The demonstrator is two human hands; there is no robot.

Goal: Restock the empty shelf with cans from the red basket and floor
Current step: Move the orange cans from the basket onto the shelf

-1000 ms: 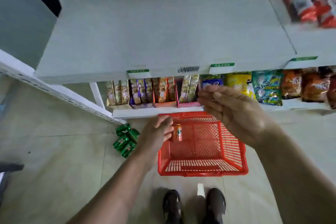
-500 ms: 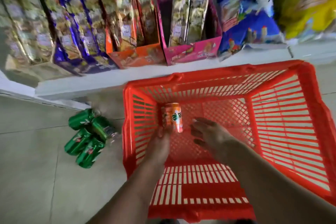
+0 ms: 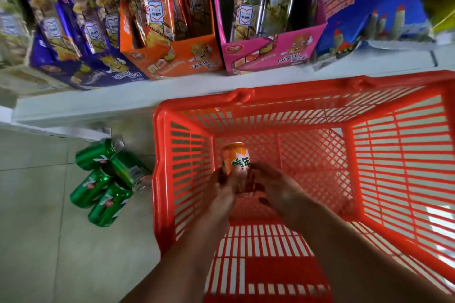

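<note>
Orange can [image 3: 235, 158] near red basket [image 3: 398, 155] floor's back-left corner, my left hand [image 3: 221, 192] & right hand [image 3: 275, 188] both gripping it w/ blurry fingers — could slip if lifted fast.

Lower half of the orange can [image 3: 235, 158] hidden behind both hands; red basket [image 3: 398, 179] cut by right and near edges; far-left snack packets [image 3: 12, 22] blurred.

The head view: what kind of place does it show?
Most likely a small shop aisle: snack display boxes stand on a white shelf, beside a red basket and green cans on the floor.
</note>
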